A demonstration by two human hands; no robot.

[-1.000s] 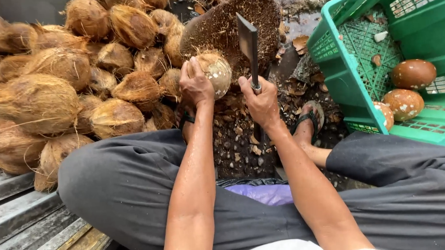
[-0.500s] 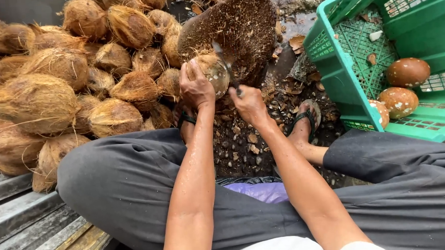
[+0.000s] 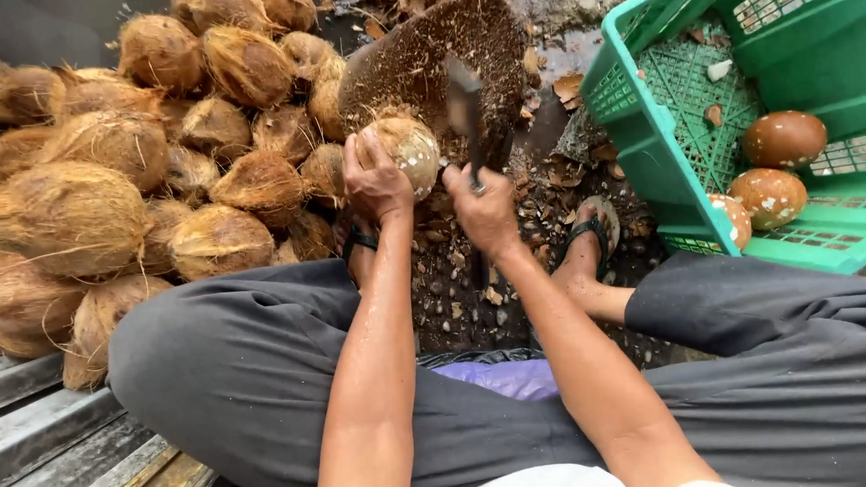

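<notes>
My left hand (image 3: 374,178) grips a partly husked pale brown coconut (image 3: 411,149) against a round wooden chopping block (image 3: 435,63) covered in fibre. Just to its right, my right hand (image 3: 483,207) holds a dark cleaver (image 3: 464,111) by the handle, blade raised upright beside the coconut. Both forearms reach forward between my knees in grey trousers.
A heap of several fibrous brown coconuts (image 3: 118,170) lies at the left. A green plastic crate (image 3: 739,113) at the right holds smooth husked coconuts (image 3: 784,139). My sandalled foot (image 3: 589,246) rests on ground strewn with husk chips. Metal slats sit at the lower left.
The cleaver came down against the coconut half a second ago and is now lifted upright again. My left hand kept its hold on the coconut.
</notes>
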